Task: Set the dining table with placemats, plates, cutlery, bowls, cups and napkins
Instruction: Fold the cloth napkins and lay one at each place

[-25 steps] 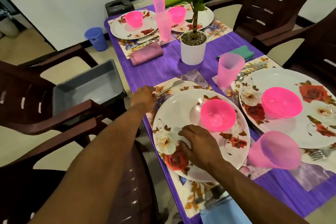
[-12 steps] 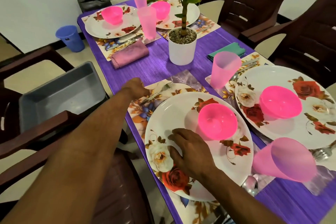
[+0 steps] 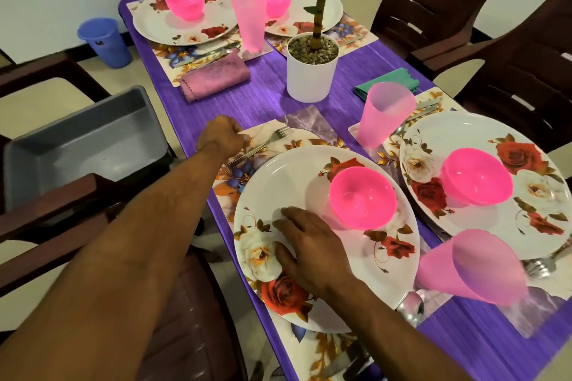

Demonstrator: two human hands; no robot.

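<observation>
A white floral plate (image 3: 288, 182) lies on a floral placemat (image 3: 230, 178) at the table's near left, with a pink bowl (image 3: 362, 198) on it. My right hand (image 3: 309, 247) rests flat on the plate's near side, fingers spread. At the placemat's far left edge, my left hand (image 3: 221, 139) is curled and grips that edge beside a fork (image 3: 269, 141). A pink cup (image 3: 473, 269) stands to the plate's right, and a spoon (image 3: 410, 306) lies under its base. Three more place settings with plates, bowls and cups fill the table.
A white plant pot (image 3: 311, 71) stands mid-table on the purple cloth (image 3: 198, 108). Pink napkin (image 3: 215, 76) and green napkin (image 3: 387, 82) lie nearby. A grey tub (image 3: 83, 139) sits on a chair to the left. Dark chairs surround the table; a blue cup (image 3: 103, 42) stands on the floor.
The view has shifted a little. Both hands keep their places, the left at the placemat's edge and the right on the plate.
</observation>
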